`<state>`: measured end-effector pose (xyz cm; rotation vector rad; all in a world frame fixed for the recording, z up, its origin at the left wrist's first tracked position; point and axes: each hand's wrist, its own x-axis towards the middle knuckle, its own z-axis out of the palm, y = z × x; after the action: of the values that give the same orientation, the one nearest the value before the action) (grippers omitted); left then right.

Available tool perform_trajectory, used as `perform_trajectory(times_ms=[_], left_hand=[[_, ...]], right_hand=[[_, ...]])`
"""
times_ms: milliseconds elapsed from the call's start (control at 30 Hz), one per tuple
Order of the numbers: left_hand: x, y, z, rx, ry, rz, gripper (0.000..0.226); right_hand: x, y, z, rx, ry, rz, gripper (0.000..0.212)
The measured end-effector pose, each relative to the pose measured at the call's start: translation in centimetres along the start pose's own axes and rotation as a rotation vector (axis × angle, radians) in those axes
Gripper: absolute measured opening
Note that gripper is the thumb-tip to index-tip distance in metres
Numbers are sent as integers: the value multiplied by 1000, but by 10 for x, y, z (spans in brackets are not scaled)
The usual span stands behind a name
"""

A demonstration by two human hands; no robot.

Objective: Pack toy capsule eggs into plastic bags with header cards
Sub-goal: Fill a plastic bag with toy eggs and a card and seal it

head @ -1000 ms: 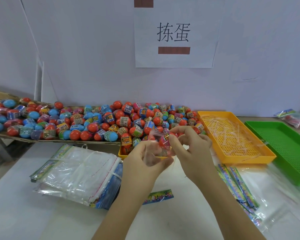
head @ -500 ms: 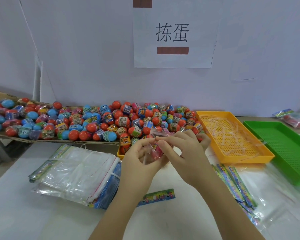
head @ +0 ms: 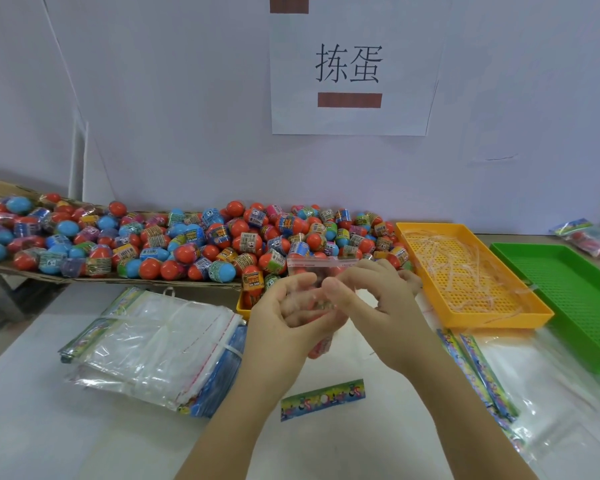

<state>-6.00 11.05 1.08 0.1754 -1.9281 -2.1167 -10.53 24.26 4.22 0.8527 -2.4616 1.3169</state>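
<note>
A small clear plastic bag (head: 321, 268) with a red-edged flap stands upright between my hands over the table's middle. My left hand (head: 284, 313) cups the bag from below and the left, with an orange capsule egg (head: 317, 349) showing under the palm. My right hand (head: 378, 299) pinches the bag's upper part from the right. A big heap of orange, blue and pink capsule eggs (head: 194, 244) lies on cardboard along the back wall. One printed header card (head: 323, 399) lies flat on the table in front of my hands.
A stack of clear bags (head: 153, 344) lies at the left. An orange tray (head: 465, 275) with plastic strips and a green tray (head: 575, 292) stand at the right. More header cards (head: 475, 372) on bags lie at the lower right. Packed bags (head: 589, 235) rest at the far right.
The bag has been raised a little, and its flap now stands up above my fingers. Both hands stayed close together at the same spot, with the fingers shifting on the bag.
</note>
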Motion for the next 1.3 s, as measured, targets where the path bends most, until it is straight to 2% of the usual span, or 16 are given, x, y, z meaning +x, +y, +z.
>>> perform_trajectory(times_ms=[67,200,267,300,367,433,500,567,633,667,767,833,900,1033,1133,1300], left_hand=[[1,0,-1,-15,-7,-53,68],[2,1,-4,33,-74,-225,86],[1,1,-4,3,-69,-246,79],[1,2,-5,-26,-32,-234,71],[3,3,-8,-166,52,-216,59],[5,4,-12,-349,75,-175,57],[5,7,-14,-445,71,-125,64],[6,8,-15,-473,60,-93,68],[6,7,-16,-467,29,-75,69],[7,7,-16,-452,14,-74,70],[7,8,-17,-349,-15,-118,72],[7,7,-15,-319,-24,-163,64],[7,7,-15,-310,-7,-165,56],[7,9,-19,-334,5,-114,50],[6,10,-18,-306,-22,-144,42],[4,10,-12,-319,46,-104,33]], right_hand=[[0,-2,-1,32,11,1,21],[0,-4,-2,73,127,-48,23],[1,-4,1,91,193,-62,14],[1,-5,2,118,231,-55,19],[0,-4,3,284,284,35,46],[3,-1,0,427,219,186,57],[5,3,-4,477,-24,319,57],[5,5,-2,526,-202,345,36],[5,5,1,574,-180,295,8],[4,5,2,583,-139,270,7],[6,5,2,566,-19,223,11],[7,3,1,549,14,206,12],[6,3,1,548,-11,225,11],[3,0,0,538,-165,273,16],[3,0,4,577,-132,274,11],[3,2,7,587,-137,250,16]])
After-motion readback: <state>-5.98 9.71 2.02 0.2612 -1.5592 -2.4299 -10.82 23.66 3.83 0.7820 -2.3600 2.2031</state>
